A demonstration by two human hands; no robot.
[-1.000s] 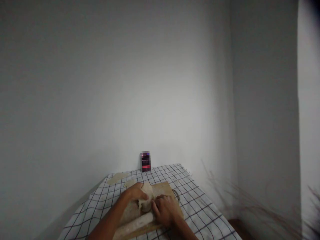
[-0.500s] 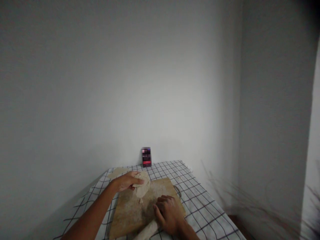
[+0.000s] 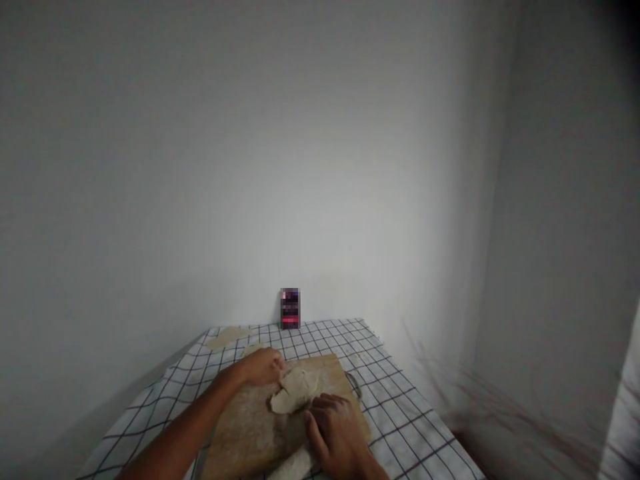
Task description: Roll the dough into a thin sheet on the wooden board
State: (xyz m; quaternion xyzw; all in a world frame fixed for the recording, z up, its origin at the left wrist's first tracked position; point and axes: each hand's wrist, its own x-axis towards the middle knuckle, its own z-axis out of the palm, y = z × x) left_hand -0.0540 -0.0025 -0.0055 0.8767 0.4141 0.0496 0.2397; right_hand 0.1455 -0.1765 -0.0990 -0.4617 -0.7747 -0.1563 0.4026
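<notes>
A flattened, uneven piece of pale dough lies on the floury wooden board. My left hand is at its left edge, fingers closed in a pinch on the dough; the fingertips are partly hidden. At the board's lower right, my right hand is curled over the end of a pale rolling pin, which runs off the bottom of the view. Its knuckles are close to the dough's right side.
Thin sheets of dough lie on the checked tablecloth at the far left. A phone with a blurred screen leans against the white wall. A metal handle sticks out from the board's right side. Thin dry twigs stand right of the table.
My left hand has brought the dough down from above the board and laid it there, spread wider. My right hand stays on the rolling pin. The view has shifted slightly.
</notes>
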